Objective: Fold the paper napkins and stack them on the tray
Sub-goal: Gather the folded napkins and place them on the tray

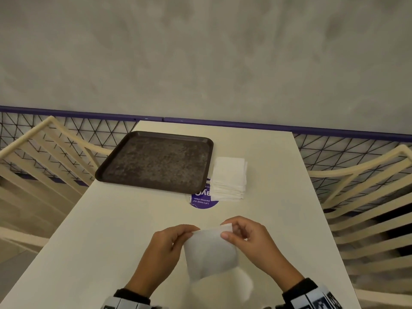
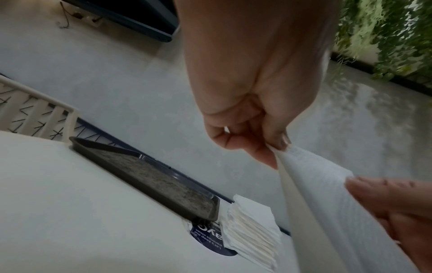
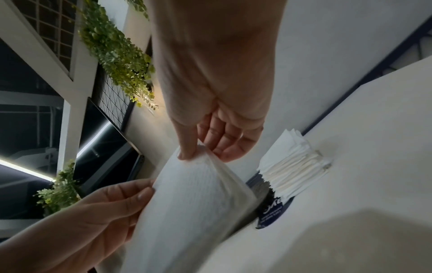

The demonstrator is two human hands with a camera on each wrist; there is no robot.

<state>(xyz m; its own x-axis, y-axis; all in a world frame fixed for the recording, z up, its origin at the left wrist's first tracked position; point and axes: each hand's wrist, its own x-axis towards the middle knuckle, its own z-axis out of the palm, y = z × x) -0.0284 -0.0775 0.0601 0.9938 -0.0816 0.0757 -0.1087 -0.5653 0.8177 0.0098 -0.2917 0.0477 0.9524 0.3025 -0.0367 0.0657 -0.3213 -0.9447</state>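
The napkin is up in the air, just over the near part of the worktop, held between both hands. It looks very light and soft, and it sags and bends where nothing holds it. Paper this thin would tear if pulled hard, so I think the best place to hold it is at the top corners, with a soft pinch.

That is just how it is held. The left hand pinches the top left corner between thumb and fingertips, with the other fingers curled in. The right hand pinches the top right corner with thumb in front and fingers behind. In the right wrist view the paper at that corner seems to have more than one layer, a little apart. Both wrists come in low from the near edge, palms turned toward each other.

The tray sits far back on the left with nothing on it yet. A pile of more napkins lies just beside its right side, partly over a round blue sticker.
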